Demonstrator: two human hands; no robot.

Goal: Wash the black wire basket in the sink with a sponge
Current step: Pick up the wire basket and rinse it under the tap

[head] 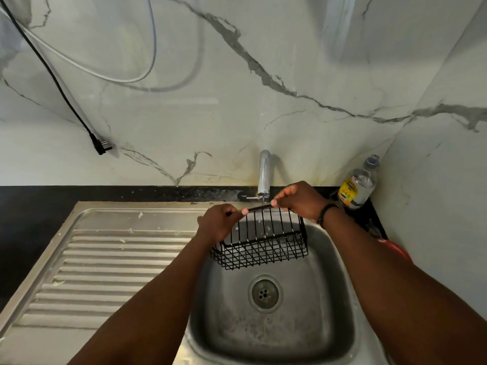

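While my left hand (218,222) and right hand (300,200) pinch the black wire basket (263,241) by its top rail under the tap (264,175) over the sink (329,299), I judge it only rinsing, with no sponge in view and scrubbing all left.

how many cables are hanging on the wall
2: a black cable with its plug dangling at the left, and a white cable looping beside it. More may run beyond the frame.

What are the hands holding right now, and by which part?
Both hands, left hand and right hand, pinch the black wire basket by its top back rail, over the sink.
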